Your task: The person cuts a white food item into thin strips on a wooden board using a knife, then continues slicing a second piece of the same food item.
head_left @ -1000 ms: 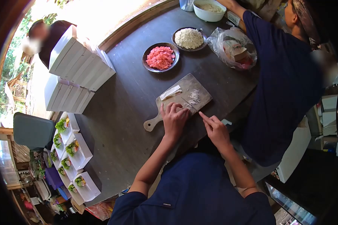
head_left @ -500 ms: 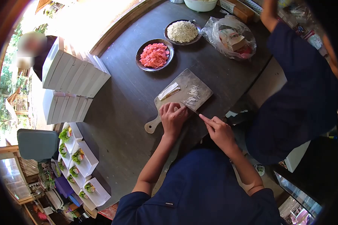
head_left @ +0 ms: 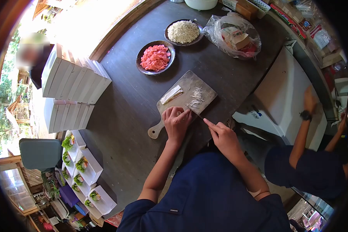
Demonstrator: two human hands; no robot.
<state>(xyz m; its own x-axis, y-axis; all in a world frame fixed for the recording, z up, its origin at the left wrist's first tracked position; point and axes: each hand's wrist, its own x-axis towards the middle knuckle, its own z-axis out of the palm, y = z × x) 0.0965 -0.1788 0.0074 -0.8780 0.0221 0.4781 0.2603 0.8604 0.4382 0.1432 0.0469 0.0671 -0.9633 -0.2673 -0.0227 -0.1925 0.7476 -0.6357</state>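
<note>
Right fingers [head_left: 210, 124] grasp the knife [head_left: 198, 115]; left fingers [head_left: 169, 113] curl over the board [head_left: 208, 90], can't tell what's under them. Pale shreds [head_left: 196, 99] sit at their 1 o'clock. Looks mid-slicing; next cut probably needs them tucked back.

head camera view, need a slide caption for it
Left hand at a pale paddle-shaped wooden board scattered with thin white shreds, right hand holding a slender metal-bladed knife.
</note>
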